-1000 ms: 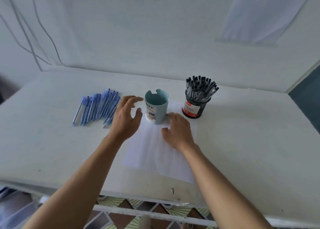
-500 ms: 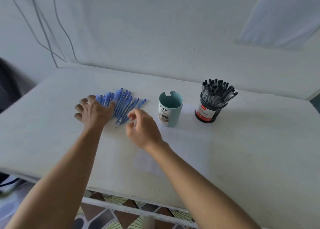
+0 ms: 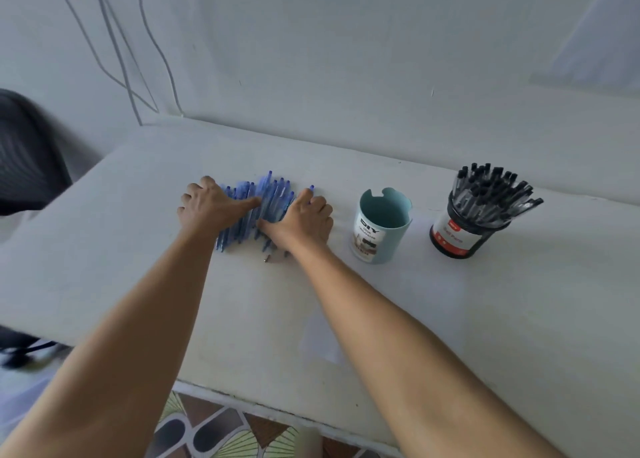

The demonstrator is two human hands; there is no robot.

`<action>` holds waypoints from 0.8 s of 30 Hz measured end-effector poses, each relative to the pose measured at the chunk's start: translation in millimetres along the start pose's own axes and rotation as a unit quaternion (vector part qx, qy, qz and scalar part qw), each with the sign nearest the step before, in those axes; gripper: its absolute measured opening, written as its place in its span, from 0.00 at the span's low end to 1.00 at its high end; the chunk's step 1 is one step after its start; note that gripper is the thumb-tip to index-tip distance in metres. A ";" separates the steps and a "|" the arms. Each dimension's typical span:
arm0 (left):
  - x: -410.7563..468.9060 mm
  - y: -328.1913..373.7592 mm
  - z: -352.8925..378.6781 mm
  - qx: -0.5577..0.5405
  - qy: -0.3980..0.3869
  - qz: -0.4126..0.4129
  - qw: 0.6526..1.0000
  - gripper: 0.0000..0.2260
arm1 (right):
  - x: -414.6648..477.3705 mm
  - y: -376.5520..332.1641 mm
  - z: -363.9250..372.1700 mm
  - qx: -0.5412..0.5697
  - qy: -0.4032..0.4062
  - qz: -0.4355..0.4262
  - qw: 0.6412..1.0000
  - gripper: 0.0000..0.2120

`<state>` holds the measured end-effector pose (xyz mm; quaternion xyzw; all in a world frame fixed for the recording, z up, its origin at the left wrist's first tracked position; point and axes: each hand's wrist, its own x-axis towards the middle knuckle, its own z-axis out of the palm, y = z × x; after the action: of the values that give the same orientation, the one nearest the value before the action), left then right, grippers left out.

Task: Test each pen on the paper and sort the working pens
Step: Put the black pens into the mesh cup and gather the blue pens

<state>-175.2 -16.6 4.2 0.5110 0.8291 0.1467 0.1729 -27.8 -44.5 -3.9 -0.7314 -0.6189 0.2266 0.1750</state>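
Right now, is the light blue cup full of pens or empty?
Empty, it seems: the light blue cup stands upright, and its open top shows only bare inside wall, no pens.
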 end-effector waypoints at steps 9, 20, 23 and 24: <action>8.7 0.0 -0.5 -0.011 -0.020 0.021 1.000 0.40 | 19.5 -9.1 -3.5 -0.011 -0.042 0.004 0.999 0.51; 8.0 -17.8 -1.5 0.003 -0.011 0.024 1.000 0.22 | 35.1 -15.4 -7.1 -0.083 -0.076 -0.021 0.993 0.36; 4.5 -20.2 0.7 0.008 0.005 0.022 1.000 0.15 | 36.4 -15.2 -7.1 -0.096 -0.066 -0.045 0.992 0.29; 2.0 -18.8 0.9 0.012 0.011 0.018 1.000 0.14 | 36.1 -15.0 -7.3 -0.103 -0.062 -0.050 0.991 0.27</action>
<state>-190.6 -22.9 -4.7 0.5259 0.8235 0.1452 0.1554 -31.5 -6.2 6.1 -0.6983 -0.6843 0.1975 0.0711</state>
